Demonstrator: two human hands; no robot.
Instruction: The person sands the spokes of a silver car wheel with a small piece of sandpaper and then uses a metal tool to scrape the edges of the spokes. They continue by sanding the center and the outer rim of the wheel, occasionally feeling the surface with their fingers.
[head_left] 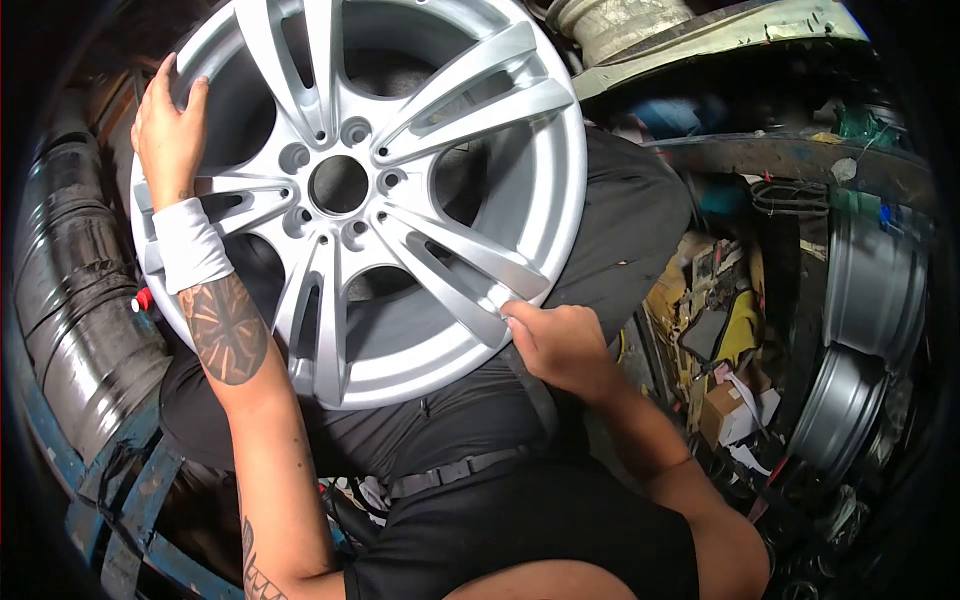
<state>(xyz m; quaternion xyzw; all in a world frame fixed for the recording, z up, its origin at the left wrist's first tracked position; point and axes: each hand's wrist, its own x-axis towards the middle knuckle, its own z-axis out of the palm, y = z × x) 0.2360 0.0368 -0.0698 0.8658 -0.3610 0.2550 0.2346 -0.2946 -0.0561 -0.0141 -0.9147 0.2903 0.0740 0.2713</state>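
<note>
A silver alloy wheel point(460, 310) with paired spokes and an open centre bore lies across my lap, face up. At its left edge, my left hand point(172, 125) grips the outer lip, thumb and fingers set apart around it. My right hand point(560, 345) is closed at the lower right, its thumb and forefinger pressed against the outer end of a spoke near the lip. Whatever those fingers pinch, if anything, is too small or hidden to make out. A white band point(190, 245) wraps my left wrist.
Dark cylindrical metal wheels point(75, 290) are stacked at left beside a blue metal frame point(120, 510). More silver rims point(875, 280) stand at far right. Between them and my leg lie a small cardboard box point(728, 412) and mixed scraps. Another rim point(615, 30) sits at the top.
</note>
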